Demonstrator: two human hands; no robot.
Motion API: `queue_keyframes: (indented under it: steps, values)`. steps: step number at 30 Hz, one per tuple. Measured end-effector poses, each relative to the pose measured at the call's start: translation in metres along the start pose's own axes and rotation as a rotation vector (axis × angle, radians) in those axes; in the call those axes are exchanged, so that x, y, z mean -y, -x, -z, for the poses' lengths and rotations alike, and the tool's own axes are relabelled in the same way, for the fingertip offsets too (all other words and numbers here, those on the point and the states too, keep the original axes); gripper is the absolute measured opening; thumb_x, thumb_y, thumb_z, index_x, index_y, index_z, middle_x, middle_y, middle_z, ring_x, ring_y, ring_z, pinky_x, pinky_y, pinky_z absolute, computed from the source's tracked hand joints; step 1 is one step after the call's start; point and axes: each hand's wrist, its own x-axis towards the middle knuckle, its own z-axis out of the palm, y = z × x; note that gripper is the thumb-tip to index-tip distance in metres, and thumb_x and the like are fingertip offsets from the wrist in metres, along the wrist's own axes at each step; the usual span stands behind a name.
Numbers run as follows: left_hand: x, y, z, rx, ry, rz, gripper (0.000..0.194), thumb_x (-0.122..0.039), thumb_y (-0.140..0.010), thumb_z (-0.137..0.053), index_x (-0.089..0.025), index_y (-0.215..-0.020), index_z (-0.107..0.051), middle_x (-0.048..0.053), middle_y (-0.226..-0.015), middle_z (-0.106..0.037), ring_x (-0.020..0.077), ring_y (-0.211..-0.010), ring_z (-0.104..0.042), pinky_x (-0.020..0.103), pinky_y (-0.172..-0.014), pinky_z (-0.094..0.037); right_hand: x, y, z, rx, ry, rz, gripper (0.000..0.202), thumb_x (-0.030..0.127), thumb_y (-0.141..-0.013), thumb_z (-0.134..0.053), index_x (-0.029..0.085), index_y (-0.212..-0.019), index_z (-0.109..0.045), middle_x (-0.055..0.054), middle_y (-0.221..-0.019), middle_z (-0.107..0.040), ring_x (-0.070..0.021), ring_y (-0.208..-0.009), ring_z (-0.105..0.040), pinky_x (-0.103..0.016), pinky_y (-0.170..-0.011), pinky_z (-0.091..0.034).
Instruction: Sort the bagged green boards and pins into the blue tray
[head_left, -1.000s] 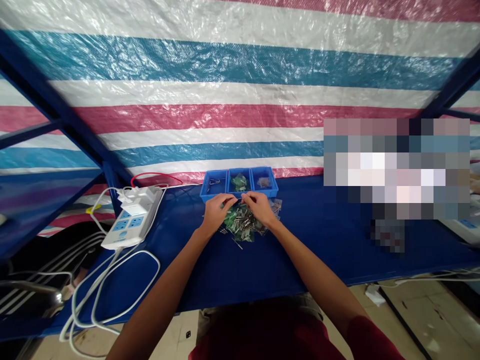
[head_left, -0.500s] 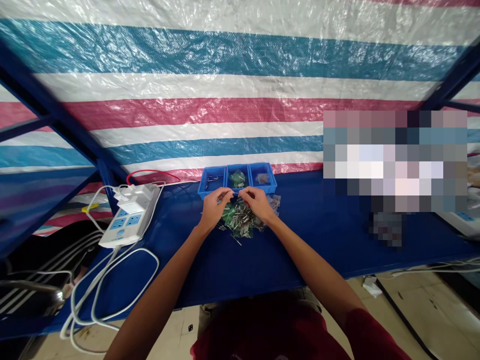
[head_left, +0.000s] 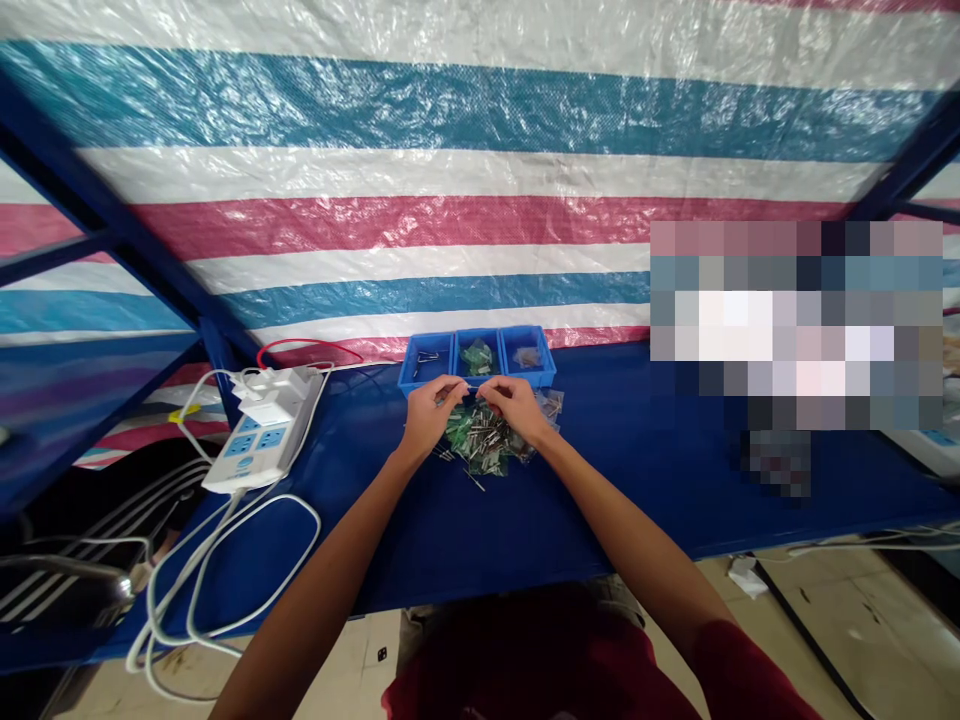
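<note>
Between my fingertips a thin, pale rod-like piece (head_left: 472,388) spans the small gap; it is too small to name exactly. My left hand (head_left: 433,408) pinches one end of it, and my right hand (head_left: 516,405) pinches the other. Just below both hands lies a pile of small metal pins or screws (head_left: 486,432) mixed with green and clear plastic bags. Right behind the hands stands a blue three-compartment bin (head_left: 551,372). Its left compartment holds a few thin metal pieces (head_left: 427,357), the middle one a green bag (head_left: 478,356), the right one a clear bag (head_left: 526,356).
To the left, a white power strip (head_left: 251,450) with plugged-in adapters sits on the blue table (head_left: 480,550), its white cable (head_left: 195,580) looped towards the front edge. A striped plastic sheet (head_left: 420,220) hangs behind. A blurred-out area (head_left: 795,330) covers the right side.
The view has shifted very slightly. Both hands keep their pinch over the pile, with almost no visible movement.
</note>
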Motion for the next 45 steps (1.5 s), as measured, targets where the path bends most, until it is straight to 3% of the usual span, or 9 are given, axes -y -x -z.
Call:
queue_keyframes:
  steps: [5,16,23,33,37,41,45]
  values:
    - [-0.002,0.0,0.001,0.007,-0.034,-0.021,0.028,-0.045,-0.085,-0.058,-0.018,-0.085,-0.067,0.004,-0.078,-0.071,0.018,-0.069,-0.065,0.027,-0.066,-0.051,-0.002,-0.001,0.0,0.0,0.043,-0.005,0.042,0.056,-0.08,-0.055,0.018,-0.065,-0.06,0.003,-0.054,-0.045,-0.0103,-0.05,-0.04,-0.025,-0.049,-0.03]
    - [-0.007,0.003,-0.002,0.047,-0.002,-0.002,0.035,-0.043,-0.091,-0.05,-0.018,-0.067,-0.058,0.0,-0.063,-0.06,0.0139,-0.06,-0.057,0.024,-0.059,-0.046,-0.005,-0.001,-0.001,-0.015,0.117,0.057,0.042,0.057,-0.082,-0.052,0.018,-0.068,-0.06,0.002,-0.056,-0.045,-0.0117,-0.053,-0.039,-0.025,-0.052,-0.031]
    - [-0.004,0.003,-0.002,-0.02,-0.032,-0.013,0.028,-0.041,-0.088,-0.055,-0.018,-0.078,-0.064,0.002,-0.071,-0.066,0.0148,-0.064,-0.06,0.024,-0.061,-0.046,-0.005,-0.001,-0.001,0.057,0.047,0.011,0.044,0.057,-0.083,-0.053,0.018,-0.063,-0.059,0.003,-0.051,-0.043,-0.0106,-0.047,-0.038,-0.025,-0.049,-0.03]
    - [-0.006,-0.001,0.003,0.051,0.197,0.033,0.032,-0.043,-0.084,-0.06,-0.016,-0.068,-0.062,0.001,-0.06,-0.059,0.0109,-0.052,-0.05,0.023,-0.054,-0.043,0.002,0.004,-0.004,0.045,0.05,0.102,0.04,0.054,-0.081,-0.056,0.017,-0.07,-0.065,0.002,-0.055,-0.046,-0.0106,-0.051,-0.038,-0.025,-0.05,-0.029]
    - [-0.006,-0.001,0.001,0.0,0.191,0.025,0.03,-0.042,-0.084,-0.061,-0.016,-0.069,-0.063,0.001,-0.062,-0.062,0.0114,-0.054,-0.052,0.023,-0.054,-0.043,-0.004,0.002,-0.005,-0.009,0.051,0.128,0.04,0.054,-0.083,-0.054,0.017,-0.071,-0.065,0.002,-0.055,-0.047,-0.011,-0.052,-0.038,-0.025,-0.052,-0.031]
    - [-0.004,0.001,-0.003,-0.055,0.124,0.008,0.026,-0.041,-0.084,-0.062,-0.016,-0.082,-0.068,0.003,-0.073,-0.068,0.013,-0.059,-0.058,0.023,-0.057,-0.047,-0.008,0.0,-0.004,-0.062,0.083,0.155,0.035,0.051,-0.081,-0.057,0.017,-0.073,-0.065,0.0,-0.064,-0.055,-0.0131,-0.059,-0.045,-0.026,-0.056,-0.035]
    - [-0.004,0.003,-0.001,-0.161,-0.065,-0.103,0.026,-0.04,-0.088,-0.059,-0.017,-0.086,-0.07,0.003,-0.079,-0.071,0.0148,-0.066,-0.063,0.025,-0.066,-0.05,-0.008,0.001,-0.003,-0.12,0.115,0.143,0.029,0.045,-0.083,-0.057,0.018,-0.082,-0.067,-0.002,-0.072,-0.061,-0.0156,-0.066,-0.053,-0.027,-0.06,-0.04]
